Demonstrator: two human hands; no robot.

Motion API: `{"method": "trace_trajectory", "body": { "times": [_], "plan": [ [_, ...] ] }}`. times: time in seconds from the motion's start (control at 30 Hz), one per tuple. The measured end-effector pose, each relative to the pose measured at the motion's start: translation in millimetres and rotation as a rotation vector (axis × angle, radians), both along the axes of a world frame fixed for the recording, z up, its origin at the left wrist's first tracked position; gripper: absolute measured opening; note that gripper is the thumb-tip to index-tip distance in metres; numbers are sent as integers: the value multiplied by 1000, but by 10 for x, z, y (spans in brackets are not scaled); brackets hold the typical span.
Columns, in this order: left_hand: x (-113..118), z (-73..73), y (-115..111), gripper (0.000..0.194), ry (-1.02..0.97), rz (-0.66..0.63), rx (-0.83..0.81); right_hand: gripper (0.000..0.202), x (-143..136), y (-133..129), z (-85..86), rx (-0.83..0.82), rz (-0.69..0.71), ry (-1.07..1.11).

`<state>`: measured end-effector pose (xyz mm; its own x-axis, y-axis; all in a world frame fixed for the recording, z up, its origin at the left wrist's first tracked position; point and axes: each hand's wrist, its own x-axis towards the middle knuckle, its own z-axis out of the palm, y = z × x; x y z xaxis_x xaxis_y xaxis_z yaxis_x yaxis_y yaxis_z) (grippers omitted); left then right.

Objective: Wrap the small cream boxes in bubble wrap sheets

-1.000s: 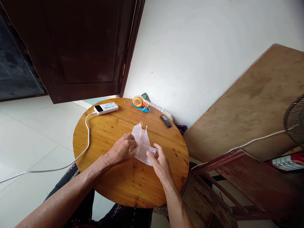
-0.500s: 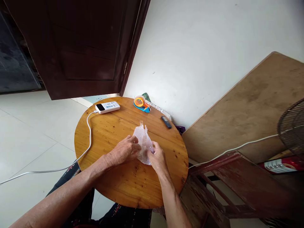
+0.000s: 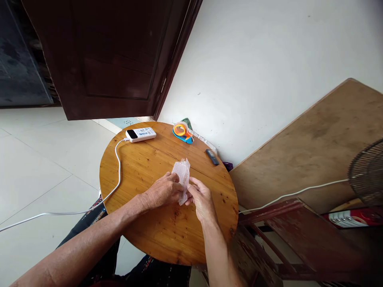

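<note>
one bubble-wrap bundle [image 3: 181, 171], contents indiscernible, in curled left fingers [image 3: 176, 187] and loosely bent right fingers [image 3: 198, 184]

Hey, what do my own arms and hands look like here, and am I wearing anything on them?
Your left hand and right hand are ungloved, and both forearms show no sleeves. I see no watch or bracelet; rings I can't rule out. Lower down, you're wearing dark trousers with small coloured markings.
</note>
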<state>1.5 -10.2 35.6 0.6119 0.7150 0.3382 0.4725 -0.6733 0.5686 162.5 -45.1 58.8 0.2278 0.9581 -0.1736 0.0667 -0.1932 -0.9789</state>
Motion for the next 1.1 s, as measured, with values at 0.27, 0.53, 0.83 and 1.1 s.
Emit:
{"method": "trace_trajectory", "body": {
  "times": [0.27,0.53,0.83,1.1],
  "plan": [
    [56,-175,-29,27,-163,142,-91,52,16,-199,-67,131,121,-17],
    [14,-166,-43,37,-248,131,-199,66,-29,-302,-99,189,240,-310],
    [-5,-121,-55,41,-211,130,-180,61,-20,-316,-177,266,247,-294],
    [26,-85,-140,44,-330,176,-206,64,6,-326,-142,259,288,-286]
  ]
}}
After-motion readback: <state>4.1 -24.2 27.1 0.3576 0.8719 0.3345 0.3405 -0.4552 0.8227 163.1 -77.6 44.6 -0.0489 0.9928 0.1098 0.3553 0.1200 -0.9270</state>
